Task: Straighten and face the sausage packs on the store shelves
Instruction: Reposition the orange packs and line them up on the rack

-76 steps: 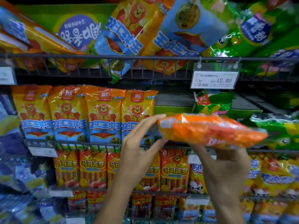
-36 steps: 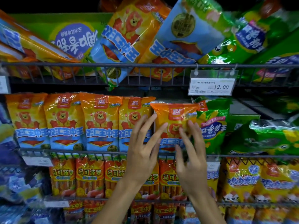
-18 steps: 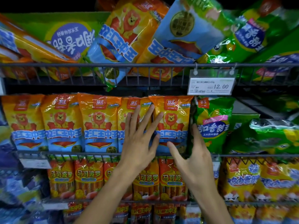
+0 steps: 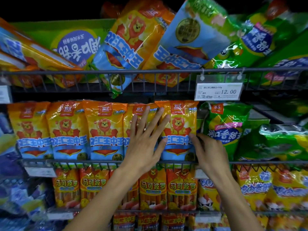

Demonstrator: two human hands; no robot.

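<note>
A row of orange and blue lion sausage packs stands upright on the middle wire shelf (image 4: pixel 100 161). The rightmost orange pack (image 4: pixel 179 129) stands at the end of the row. My left hand (image 4: pixel 145 139) lies flat with spread fingers across it and the pack to its left (image 4: pixel 129 124). My right hand (image 4: pixel 208 152) touches the rightmost pack's right edge, fingers partly tucked between it and the green pack (image 4: pixel 225 130).
Orange, blue and green packs lie jumbled and tilted on the top shelf (image 4: pixel 150 71). A 12.00 price tag (image 4: pixel 218 91) hangs from its rail. More green packs (image 4: pixel 283 140) lie at the right. Red-orange sausage packs (image 4: pixel 153 187) stand on the lower shelf.
The orange pack, earlier held flat in both hands, was stood upright at the right end of the row. Both hands then pressed it into line, the right hand sliding to its right edge.
</note>
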